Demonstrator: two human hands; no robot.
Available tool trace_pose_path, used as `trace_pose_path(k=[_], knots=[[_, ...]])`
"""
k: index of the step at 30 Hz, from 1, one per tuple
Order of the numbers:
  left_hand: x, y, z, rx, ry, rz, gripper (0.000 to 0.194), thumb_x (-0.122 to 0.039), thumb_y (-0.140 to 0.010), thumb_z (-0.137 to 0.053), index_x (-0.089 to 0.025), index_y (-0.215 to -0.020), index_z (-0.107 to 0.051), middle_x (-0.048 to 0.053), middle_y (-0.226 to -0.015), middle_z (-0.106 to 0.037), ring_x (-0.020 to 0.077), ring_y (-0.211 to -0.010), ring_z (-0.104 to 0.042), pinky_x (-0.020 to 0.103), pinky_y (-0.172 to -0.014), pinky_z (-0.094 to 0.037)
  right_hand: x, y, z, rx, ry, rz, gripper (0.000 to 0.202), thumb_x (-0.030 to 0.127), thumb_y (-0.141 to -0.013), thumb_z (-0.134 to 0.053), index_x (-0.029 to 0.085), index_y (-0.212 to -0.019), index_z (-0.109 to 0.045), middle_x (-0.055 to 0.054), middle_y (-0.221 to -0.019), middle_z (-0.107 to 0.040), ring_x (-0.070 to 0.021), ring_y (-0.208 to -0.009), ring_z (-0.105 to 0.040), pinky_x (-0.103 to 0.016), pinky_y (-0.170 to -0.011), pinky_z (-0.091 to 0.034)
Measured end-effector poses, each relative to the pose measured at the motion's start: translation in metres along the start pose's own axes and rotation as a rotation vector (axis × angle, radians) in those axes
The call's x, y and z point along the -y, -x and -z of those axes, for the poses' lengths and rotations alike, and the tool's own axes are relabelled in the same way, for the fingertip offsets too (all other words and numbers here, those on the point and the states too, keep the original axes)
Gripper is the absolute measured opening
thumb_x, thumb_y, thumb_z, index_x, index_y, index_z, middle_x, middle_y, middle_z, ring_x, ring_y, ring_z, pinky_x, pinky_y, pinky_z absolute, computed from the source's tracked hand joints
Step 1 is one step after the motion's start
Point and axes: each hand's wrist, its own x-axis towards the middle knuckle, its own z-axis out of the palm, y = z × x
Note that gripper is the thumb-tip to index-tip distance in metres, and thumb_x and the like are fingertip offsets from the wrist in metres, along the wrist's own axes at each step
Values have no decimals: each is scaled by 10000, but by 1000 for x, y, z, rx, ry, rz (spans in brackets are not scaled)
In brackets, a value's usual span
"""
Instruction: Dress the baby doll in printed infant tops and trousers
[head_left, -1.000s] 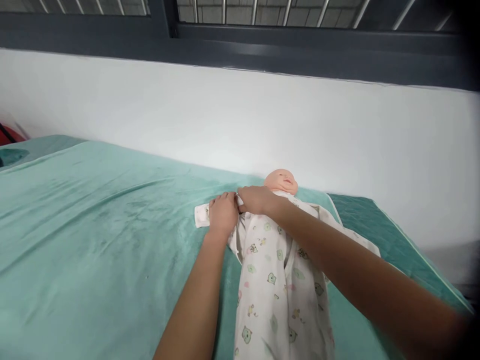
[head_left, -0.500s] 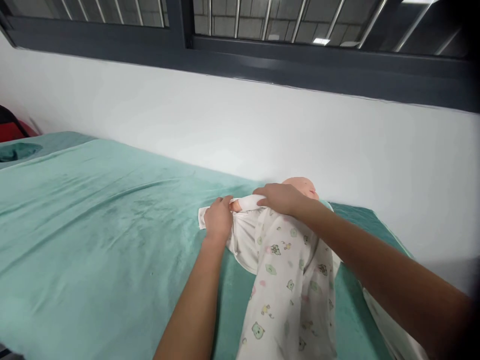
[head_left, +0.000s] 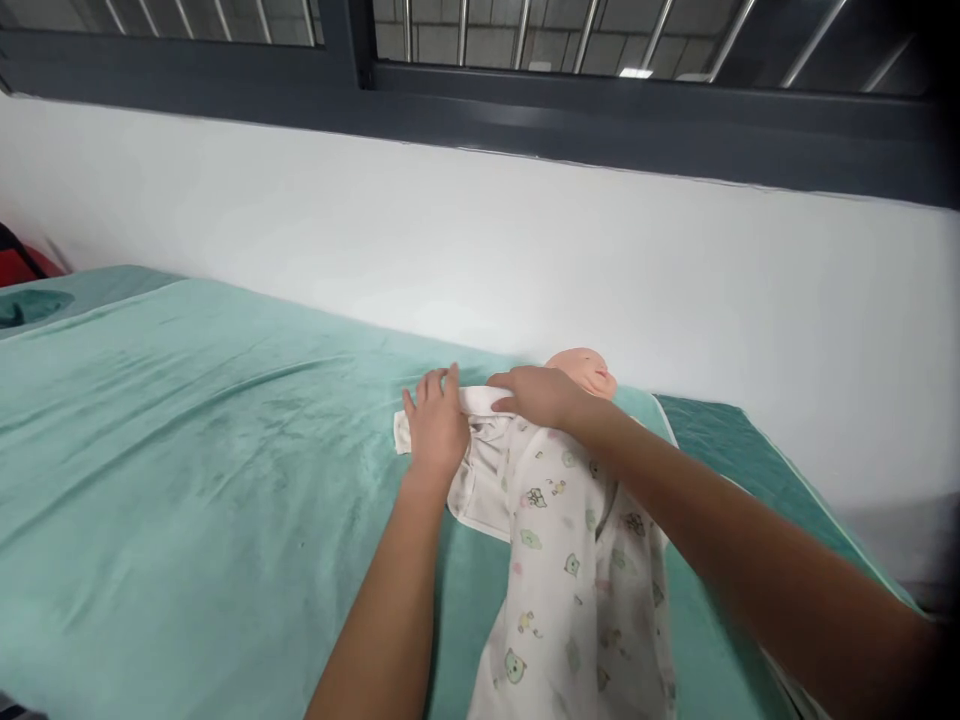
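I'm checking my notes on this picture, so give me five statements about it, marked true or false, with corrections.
1. The white sleeve shows between the left hand and the right hand. True.
2. All the cloth in view is plain. False: the garment is patterned.
3. The doll's head lies near the wall. True.
4. The left hand covers the doll's head. False: it is at the white sleeve.
5. The sheet is green. True.
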Motion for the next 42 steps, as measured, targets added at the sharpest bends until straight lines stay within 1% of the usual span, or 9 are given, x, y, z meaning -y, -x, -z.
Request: trace_pose_path(k=[6,11,15,19,23,27,32,37,42], knots=[[-3,2,-6,119,70,-235,529,-228,-888,-540,-256,-1409,-454,87,-1338,-590,260,-1278,-486,549,-1195,-156,12,4,-4,-56,-30,-1,383,377,-927,-496,313,-1296,-575,-62,-1160,-686,-247,-996,-639,-314,-749,-450],[3,2,-1,72,38,-166,469,-200,-885,-522,-259,-1351,-531,74,-1280,-625,256,-1228,-519,516,-1186,-191,-15,63,-19,-578,-345,-175,362,383,-980,-366,285,-1241,-597,-49,-1313,-616,-235,-1175,-564,-350,-939,-434],[2,2,0,83,-27,-66,487,-172,-883,-483,-271,-1358,-523,78,-1293,-620,273,-1235,-512,548,-1182,-190,-59,115,-70,-894,-458,-534,411,435,-943,-414,224,-1251,-586,-106,-1283,-619,-274,-1167,-557,-411,-978,-425],[-4,5,-2,83,-66,-66,592,-86,-845,-435,-254,-1413,-461,101,-1336,-583,305,-1289,-462,643,-1168,-149,-81,125,-116,-843,-378,-613,511,491,-904,-475,180,-1299,-566,-134,-1282,-620,-305,-1195,-533,-450,-1015,-398],[-18,11,7,25,56,-179,673,0,-781,-391,-222,-1412,-457,91,-1414,-512,282,-1394,-353,570,-1187,-214,-91,117,-121,-775,-283,-678,455,415,-937,-412,190,-1286,-597,-119,-1257,-653,-305,-1162,-561,-447,-1007,-384],[-54,19,34,53,423,-312,461,-124,-902,-387,-230,-1327,-531,41,-1377,-551,186,-1300,-475,334,-1110,-402,-109,123,-115,-754,-322,-818,408,387,-936,-391,230,-1214,-645,-102,-1144,-709,-279,-1046,-628,-387,-875,-434],[-130,7,51,352,403,-596,339,-243,-957,-402,-233,-1207,-632,48,-1213,-661,202,-1154,-585,338,-1000,-471,-118,129,-112,-726,-361,-859,397,414,-923,-390,208,-1116,-669,-122,-1027,-732,-287,-982,-641,-369,-810,-424],[-207,-14,23,659,-159,-806,226,-148,-849,-550,-150,-1006,-713,161,-1074,-668,285,-1082,-600,378,-873,-487,-113,126,-109,-650,-414,-879,404,425,-918,-390,200,-1122,-658,-145,-1079,-721,-306,-1074,-613,-419,-941,-370],[-236,-21,-17,791,-296,-740,370,-293,-827,-624,-151,-1165,-673,198,-1286,-576,339,-1173,-547,478,-930,-449,-114,124,-112,-585,-387,-904,366,418,-918,-405,221,-1077,-670,-115,-1071,-721,-290,-1111,-589,-466,-1068,-241]])
